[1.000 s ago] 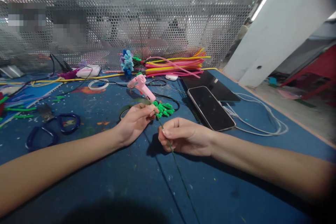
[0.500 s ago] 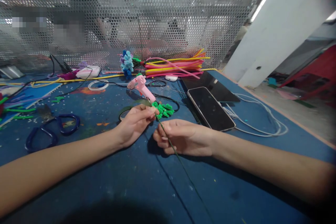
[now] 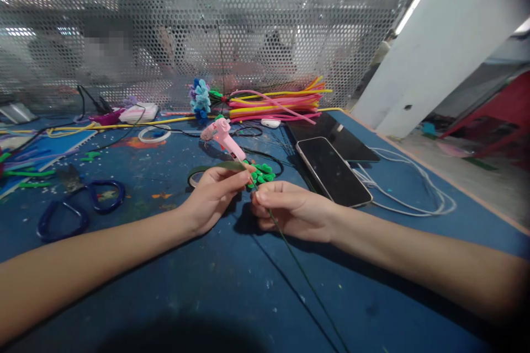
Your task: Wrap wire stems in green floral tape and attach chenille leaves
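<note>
A thin dark-green wire stem slants from between my hands toward the lower right. My left hand pinches its upper end between thumb and fingertips. Just below that, my right hand is closed on the same stem, thumb against the index finger. A roll of green tape lies behind my left hand; a strip of it runs toward the left fingertips. Fluffy green pipe-cleaner pieces sit just beyond the fingers; whether they join the stem is hidden. Behind them lies a pink glue gun.
Blue-handled scissors lie at left. A phone rests partly over a dark tablet, with a white cable looping right. Pink and yellow pipe cleaners and a blue pipe-cleaner flower lie before a perforated metal screen.
My right hand has moved slightly up and right, its fingers now pinching the stem instead of lying loosely around it. The stem's lower end has swung rightward. My left hand keeps its pinch.
</note>
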Demonstrator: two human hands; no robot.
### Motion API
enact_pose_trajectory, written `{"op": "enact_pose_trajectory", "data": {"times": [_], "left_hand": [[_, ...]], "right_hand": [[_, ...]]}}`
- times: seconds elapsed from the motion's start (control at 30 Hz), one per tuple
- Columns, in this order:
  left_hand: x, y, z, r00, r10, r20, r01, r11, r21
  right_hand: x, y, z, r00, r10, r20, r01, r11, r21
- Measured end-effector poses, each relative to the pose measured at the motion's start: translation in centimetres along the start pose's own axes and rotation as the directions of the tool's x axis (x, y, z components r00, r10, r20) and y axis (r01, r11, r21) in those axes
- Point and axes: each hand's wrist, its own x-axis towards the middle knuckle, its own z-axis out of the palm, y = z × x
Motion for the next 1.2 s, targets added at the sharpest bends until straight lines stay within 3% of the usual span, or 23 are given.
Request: {"op": "enact_pose_trajectory", "data": {"times": [0.2,0.37,0.53,0.83,1.03,1.2], "left_hand": [[0.0,0.1,0.0,0.998,-0.025,-0.065,0.026,1.000,0.006],[-0.2,0.4,0.0,0.997,-0.071,0.019,0.071,0.997,-0.001],[-0.2,0.2,-0.1,0.999,-0.043,-0.015,0.043,0.999,-0.016],[-0.3,0.1,0.2,0.998,-0.038,-0.050,0.037,0.999,-0.039],[-0.4,0.1,0.2,0.996,-0.093,0.004,0.093,0.995,-0.039],[-0.5,0.2,0.1,0.994,-0.102,0.041,0.104,0.993,-0.061]], "right_hand": [[-0.2,0.0,0.3,0.999,-0.008,0.041,0.010,0.999,-0.032],[-0.2,-0.7,-0.4,0.996,-0.006,0.093,0.013,0.997,-0.073],[0.0,-1.0,-0.9,0.996,-0.014,0.088,0.027,0.989,-0.145],[0.4,-0.5,-0.1,0.998,-0.054,0.032,0.057,0.992,-0.111],[0.1,-0.4,1.2,0.999,-0.027,0.047,0.032,0.994,-0.105],[-0.1,-0.6,0.8,0.990,-0.009,0.140,0.015,0.999,-0.039]]}}
